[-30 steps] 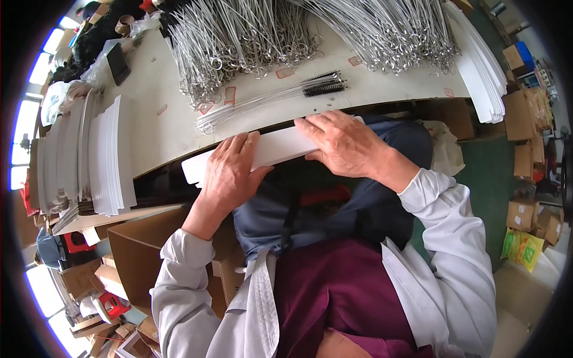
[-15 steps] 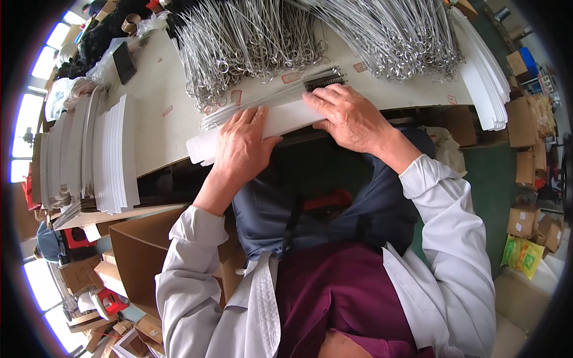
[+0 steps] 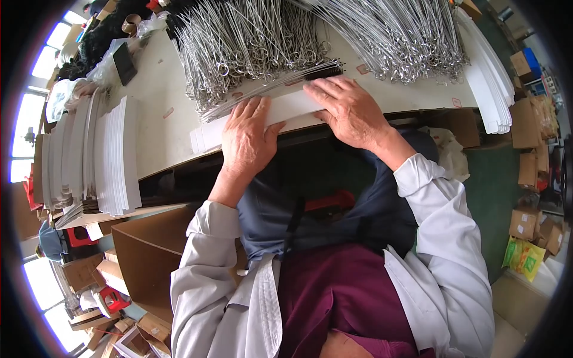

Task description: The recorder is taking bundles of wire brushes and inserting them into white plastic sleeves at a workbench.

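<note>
A long, flat white paper sleeve or box [image 3: 291, 108] lies along the front edge of the table, under both my hands. My left hand [image 3: 248, 132] grips its left part, fingers over the top and thumb along the near side. My right hand [image 3: 353, 113] holds the right part the same way, its fingertips close to the dark bristles. Just beyond the sleeve rests a small bundle of thin wire brushes [image 3: 271, 89], dark bristles at the right end. Whether the sleeve is open or folded over cannot be made out.
Two big heaps of wire brushes with ring ends, a left one [image 3: 248, 51] and a right one [image 3: 412, 51], cover the back of the white table [image 3: 158, 134]. White sleeves stack at left [image 3: 116, 155] and right [image 3: 486, 83]. A brown carton [image 3: 146, 256] stands below left.
The sleeve has shifted slightly right and lies flatter against the table. My left hand has moved a little right with it. The brush bundle sits closer together, slightly farther from me.
</note>
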The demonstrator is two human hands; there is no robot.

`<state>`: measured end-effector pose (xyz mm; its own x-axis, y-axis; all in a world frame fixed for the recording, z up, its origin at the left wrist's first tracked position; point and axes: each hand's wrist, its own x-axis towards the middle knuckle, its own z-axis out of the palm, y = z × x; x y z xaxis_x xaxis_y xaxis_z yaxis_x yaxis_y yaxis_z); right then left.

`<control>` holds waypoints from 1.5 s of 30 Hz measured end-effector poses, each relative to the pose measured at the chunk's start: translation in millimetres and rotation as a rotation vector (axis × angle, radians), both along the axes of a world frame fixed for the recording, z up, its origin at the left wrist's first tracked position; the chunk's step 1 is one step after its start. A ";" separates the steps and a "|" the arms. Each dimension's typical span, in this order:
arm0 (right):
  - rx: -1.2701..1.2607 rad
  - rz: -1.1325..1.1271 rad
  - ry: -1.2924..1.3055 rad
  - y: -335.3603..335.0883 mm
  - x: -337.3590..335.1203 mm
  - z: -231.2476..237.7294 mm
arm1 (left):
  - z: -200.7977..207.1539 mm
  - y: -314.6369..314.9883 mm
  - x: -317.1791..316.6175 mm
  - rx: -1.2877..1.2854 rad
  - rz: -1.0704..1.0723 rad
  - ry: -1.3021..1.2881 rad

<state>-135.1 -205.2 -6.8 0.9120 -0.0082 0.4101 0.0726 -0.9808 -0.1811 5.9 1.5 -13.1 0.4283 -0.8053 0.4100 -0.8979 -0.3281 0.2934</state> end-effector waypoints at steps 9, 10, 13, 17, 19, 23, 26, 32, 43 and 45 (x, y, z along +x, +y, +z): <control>-0.063 0.000 0.049 11.3 -18.3 -12.6 | -12.0 12.5 -16.5 0.045 0.006 -0.105; -0.068 -0.011 0.075 12.9 -21.3 -17.5 | -15.8 12.9 -18.7 0.064 0.000 -0.135; -0.030 -0.011 0.080 25.2 -15.0 -24.4 | -19.5 10.1 -23.3 0.128 0.022 -0.169; -0.039 0.059 0.075 32.0 -1.6 -23.4 | -22.5 8.0 -18.9 0.153 0.005 -0.174; -0.059 0.057 0.070 26.9 -6.2 -23.0 | -22.8 23.2 -13.1 0.160 0.025 -0.176; -0.079 -0.070 0.078 -1.5 -29.2 -24.6 | -23.3 64.1 -0.8 0.205 0.114 -0.188; -0.091 -0.133 0.083 -10.1 -39.5 -22.0 | -32.3 87.8 9.9 0.204 0.137 -0.214; -0.096 -0.096 0.020 -15.1 -38.0 -22.3 | -27.9 92.5 14.5 0.189 0.140 -0.253; -0.006 0.237 -0.135 24.2 -45.8 14.1 | 56.4 68.7 -40.0 0.315 -0.169 0.310; 0.014 0.284 -0.137 40.4 -40.9 14.0 | 60.3 52.5 -44.4 0.361 -0.191 0.560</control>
<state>-176.0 -164.9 7.2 0.8148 0.2323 0.5312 0.3677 -0.9155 -0.1636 -38.5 54.1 47.2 0.3347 -0.9319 -0.1396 -0.6944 -0.3441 0.6319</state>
